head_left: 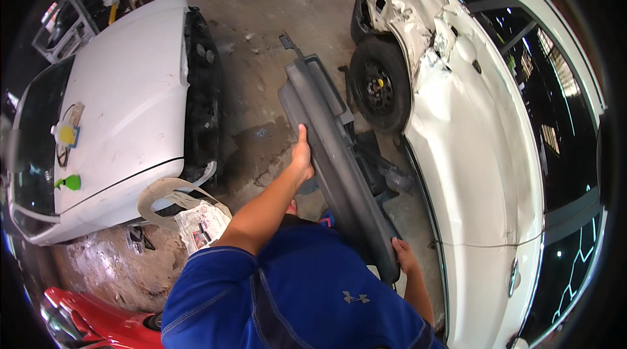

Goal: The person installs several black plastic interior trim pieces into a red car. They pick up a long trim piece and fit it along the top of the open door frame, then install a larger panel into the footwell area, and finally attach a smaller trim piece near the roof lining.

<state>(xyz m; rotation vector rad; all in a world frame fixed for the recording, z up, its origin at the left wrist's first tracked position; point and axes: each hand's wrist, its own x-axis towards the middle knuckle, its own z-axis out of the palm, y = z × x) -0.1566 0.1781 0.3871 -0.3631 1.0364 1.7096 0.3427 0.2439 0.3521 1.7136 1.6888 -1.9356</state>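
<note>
A long dark grey plastic car trim panel (pixel 336 159) hangs in front of me, slanting from far left to near right. It has a recessed pocket along its far right side and a narrow tab at its far end. My left hand (pixel 302 158) grips its left edge near the middle, thumb up along the surface and the other fingers hidden beneath. At the near right end, my right hand (pixel 405 255) is closed on the panel's edge. Black plastic parts (pixel 379 166) show just beyond its right side; whether they belong to it I cannot tell.
Close on the right stands a white car (pixel 477 173) with a crumpled front fender and an exposed black wheel (pixel 381 84). Another white car (pixel 130 94) is at left, with a green spray bottle top (pixel 68 182) on it. A plastic chair (pixel 160 199) holds newspaper (pixel 201 225). A red car part (pixel 98 319) lies lower left.
</note>
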